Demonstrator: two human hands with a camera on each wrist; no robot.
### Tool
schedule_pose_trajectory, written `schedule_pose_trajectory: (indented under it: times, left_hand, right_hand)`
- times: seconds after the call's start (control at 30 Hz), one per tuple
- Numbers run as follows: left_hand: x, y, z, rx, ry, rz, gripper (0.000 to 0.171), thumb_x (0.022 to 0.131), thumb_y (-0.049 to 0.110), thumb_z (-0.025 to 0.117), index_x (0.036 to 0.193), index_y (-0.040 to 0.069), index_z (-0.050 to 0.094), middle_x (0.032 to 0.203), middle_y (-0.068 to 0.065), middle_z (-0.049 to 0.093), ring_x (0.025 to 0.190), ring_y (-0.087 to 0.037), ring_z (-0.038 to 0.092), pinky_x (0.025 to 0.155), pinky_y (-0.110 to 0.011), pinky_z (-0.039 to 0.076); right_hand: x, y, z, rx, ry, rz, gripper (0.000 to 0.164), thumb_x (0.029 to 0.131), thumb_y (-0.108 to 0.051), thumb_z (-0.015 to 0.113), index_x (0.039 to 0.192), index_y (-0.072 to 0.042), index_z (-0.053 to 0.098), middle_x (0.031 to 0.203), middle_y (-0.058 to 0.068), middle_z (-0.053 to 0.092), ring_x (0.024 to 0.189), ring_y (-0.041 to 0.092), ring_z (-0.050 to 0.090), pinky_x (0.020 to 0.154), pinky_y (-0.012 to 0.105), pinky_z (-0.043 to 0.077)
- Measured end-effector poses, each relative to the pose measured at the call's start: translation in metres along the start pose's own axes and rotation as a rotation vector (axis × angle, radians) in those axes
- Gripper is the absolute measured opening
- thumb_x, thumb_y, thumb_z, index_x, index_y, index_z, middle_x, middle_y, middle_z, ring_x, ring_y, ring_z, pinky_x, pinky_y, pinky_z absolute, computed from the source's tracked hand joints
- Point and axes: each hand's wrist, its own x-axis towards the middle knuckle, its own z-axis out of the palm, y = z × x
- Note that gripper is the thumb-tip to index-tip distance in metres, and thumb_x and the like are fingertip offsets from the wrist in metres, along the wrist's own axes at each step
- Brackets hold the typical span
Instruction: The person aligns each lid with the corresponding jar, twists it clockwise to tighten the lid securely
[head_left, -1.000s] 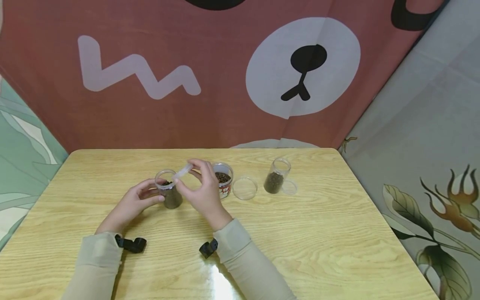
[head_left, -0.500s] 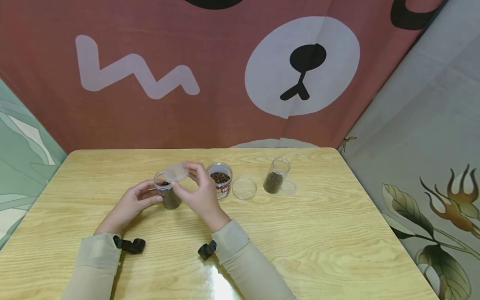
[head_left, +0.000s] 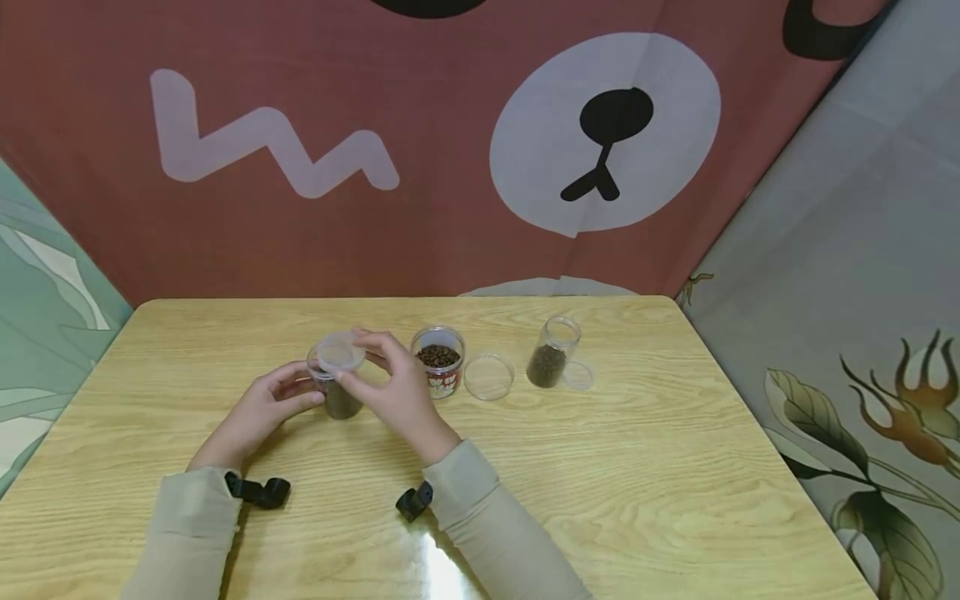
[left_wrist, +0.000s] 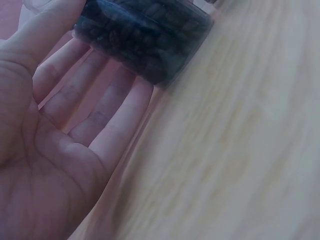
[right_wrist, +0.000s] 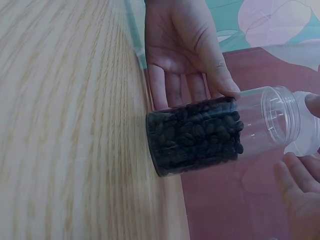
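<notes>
My left hand (head_left: 258, 406) holds a clear jar (head_left: 342, 402) that stands upright on the table, about two-thirds full of dark coffee beans. In the right wrist view, its thumb and fingers rest against the side of the jar (right_wrist: 195, 132). Thumb and fingers of my right hand (head_left: 402, 397) pinch a translucent round lid (head_left: 339, 352) by its edge. That lid overlaps the jar's mouth in the head view; the right wrist view shows a gap between lid (right_wrist: 303, 144) and threaded rim. The left wrist view shows the left palm (left_wrist: 55, 145) and the jar's lower part.
Right of my right hand stands an open tub (head_left: 444, 382) of brown beans with a red printed label. Beside it lies a clear round lid (head_left: 489, 377). Farther right is another open jar (head_left: 547, 365) partly filled with beans, a small lid (head_left: 579, 375) at its base.
The lid in my right hand has moved left from the jar's right side to over its mouth, tilting from edge-on to flatter. My left hand and the jar stay nearly still.
</notes>
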Motion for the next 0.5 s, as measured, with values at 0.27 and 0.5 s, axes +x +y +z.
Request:
schedule_pose_trajectory:
  times: [0.27,0.5]
  left_hand:
    - [-0.0011,0.0033,0.0012,-0.011,-0.004,-0.014,0.047,0.101,0.015,0.065,0.146,0.006,0.052,0.134,0.016,0.056,0.118,0.002,0.058,0.092,-0.021,0.054]
    - [0.0002,0.0034,0.0031,-0.022,-0.011,-0.015,0.051,0.101,0.015,0.065,0.148,0.004,0.049,0.139,0.012,0.051,0.119,0.001,0.057,0.093,-0.021,0.054]
  right_hand:
    - [0.0023,-0.0033,0.0034,-0.027,-0.020,-0.001,0.037,0.089,-0.007,0.079,0.122,0.002,0.063,0.142,0.017,0.058,0.133,0.018,0.054,0.104,0.033,0.051]
    - [0.0023,-0.0050,0.0058,-0.097,-0.031,0.001,0.039,0.090,-0.011,0.080,0.123,0.000,0.064,0.143,0.015,0.058,0.127,0.017,0.059,0.096,0.025,0.054]
